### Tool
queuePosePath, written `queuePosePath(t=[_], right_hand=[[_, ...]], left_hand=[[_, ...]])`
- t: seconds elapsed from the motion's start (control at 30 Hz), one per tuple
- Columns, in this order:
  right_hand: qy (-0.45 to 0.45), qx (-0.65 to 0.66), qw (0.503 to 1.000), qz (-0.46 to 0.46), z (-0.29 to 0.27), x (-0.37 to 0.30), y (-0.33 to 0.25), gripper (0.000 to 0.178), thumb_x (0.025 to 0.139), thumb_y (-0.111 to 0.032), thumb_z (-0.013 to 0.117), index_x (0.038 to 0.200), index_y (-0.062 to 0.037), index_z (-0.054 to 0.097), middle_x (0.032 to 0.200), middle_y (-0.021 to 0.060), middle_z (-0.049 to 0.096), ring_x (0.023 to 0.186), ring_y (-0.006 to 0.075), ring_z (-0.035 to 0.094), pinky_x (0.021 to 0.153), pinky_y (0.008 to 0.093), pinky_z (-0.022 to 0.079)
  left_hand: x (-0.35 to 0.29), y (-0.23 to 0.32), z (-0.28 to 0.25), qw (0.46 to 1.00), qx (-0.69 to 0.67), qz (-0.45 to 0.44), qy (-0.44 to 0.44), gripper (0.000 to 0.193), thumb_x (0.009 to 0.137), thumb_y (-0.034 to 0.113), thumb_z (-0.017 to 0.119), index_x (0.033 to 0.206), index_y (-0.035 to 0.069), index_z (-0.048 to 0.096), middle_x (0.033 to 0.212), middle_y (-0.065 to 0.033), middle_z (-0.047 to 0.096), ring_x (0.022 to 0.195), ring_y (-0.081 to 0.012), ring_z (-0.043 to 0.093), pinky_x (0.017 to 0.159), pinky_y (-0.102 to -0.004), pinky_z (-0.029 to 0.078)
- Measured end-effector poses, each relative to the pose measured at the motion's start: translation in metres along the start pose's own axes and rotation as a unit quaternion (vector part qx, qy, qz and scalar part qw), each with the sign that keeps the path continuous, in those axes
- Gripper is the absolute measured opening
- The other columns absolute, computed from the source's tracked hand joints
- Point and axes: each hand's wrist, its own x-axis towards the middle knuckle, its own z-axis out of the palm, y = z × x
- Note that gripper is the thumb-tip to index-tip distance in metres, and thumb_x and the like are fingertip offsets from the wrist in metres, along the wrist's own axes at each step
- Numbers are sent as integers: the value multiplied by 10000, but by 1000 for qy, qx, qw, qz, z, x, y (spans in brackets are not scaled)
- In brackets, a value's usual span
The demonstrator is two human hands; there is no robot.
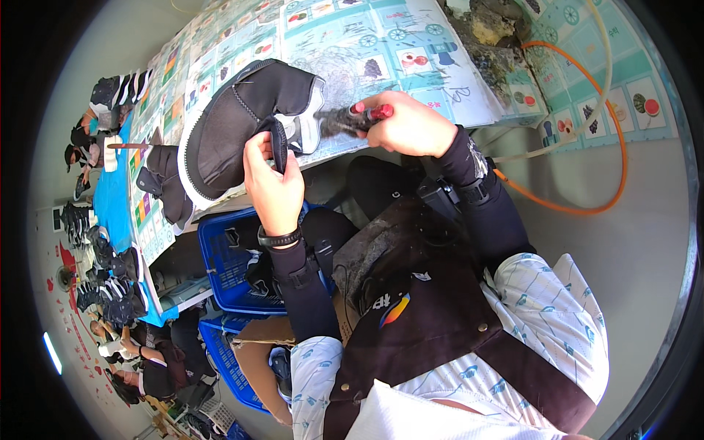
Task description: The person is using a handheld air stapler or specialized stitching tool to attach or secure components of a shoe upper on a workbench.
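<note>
A large black shoe [246,121] with a white sole edge lies on its side on the patterned table cover [323,37]. My left hand [275,183] is closed on a black padded flap [279,143] at the shoe's near side, beside its white and grey part. To the right, my right hand [407,126] grips a dark, fuzzy brush-like tool [339,122] with red ends; its kind is not clear. The tool's dark end is close to the shoe's white edge, and I cannot tell whether they touch. Another dark shoe [172,183] lies left of it.
An orange hose [620,161] and a pale hose [608,66] loop at right. A dark crusted clump [488,29] sits at the table's far right. Below are blue baskets [211,257] and a cardboard box [249,352]. People [150,367] and rows of shoes are at left.
</note>
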Motion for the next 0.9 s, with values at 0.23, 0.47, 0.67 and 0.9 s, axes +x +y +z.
queuePosePath(t=[0.23,0.47,0.67,0.9], right_hand=[[-84,84,991,67,-2,-5,-2,275,770,-86,628,1008,35,691,566,71,587,538,142,598,531,299,457],[222,-219,949,50,-28,3,34,261,838,-127,637,1047,28,620,930,286,678,937,468,658,825,533,515],[337,-366,867,6,-24,17,48,489,815,-95,655,1243,90,507,1224,307,595,1162,481,565,1014,509,473],[229,-33,953,-197,58,21,-27,707,976,-498,660,1277,139,603,1297,327,629,1271,428,583,1106,449,443]], left_hand=[[3,6,2,1000,11,1,12,373,890,61,738,1219,-16,580,1025,-153,683,914,-252,666,848,-371,528],[32,-19,-44,983,-43,-54,170,325,990,143,659,1240,-44,568,1067,-188,686,930,-249,672,866,-382,527],[4,-29,-101,906,-328,-178,203,524,973,89,634,1459,-39,487,1372,-114,596,1201,-197,590,1065,-332,430],[-42,-4,-96,877,-347,-228,242,538,959,98,612,1472,-17,494,1364,-137,599,1240,-261,595,1046,-412,481]])
